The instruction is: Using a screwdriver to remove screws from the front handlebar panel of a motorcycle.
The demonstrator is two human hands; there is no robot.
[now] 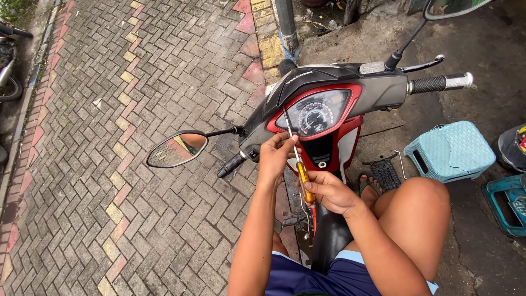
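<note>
Beside brick paving, right hand clasps a yellow-handled screwdriver; left hand pinches its shaft.

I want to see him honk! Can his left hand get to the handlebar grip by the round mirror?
Probably yes. The left hand steadies the screwdriver shaft at the speedometer, and the left grip sits just beside it with nothing between them.

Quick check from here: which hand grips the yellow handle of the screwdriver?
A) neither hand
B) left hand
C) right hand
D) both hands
C: the right hand wraps the yellow handle of the screwdriver, while the left hand steadies its metal shaft near the scooter's speedometer.
</note>
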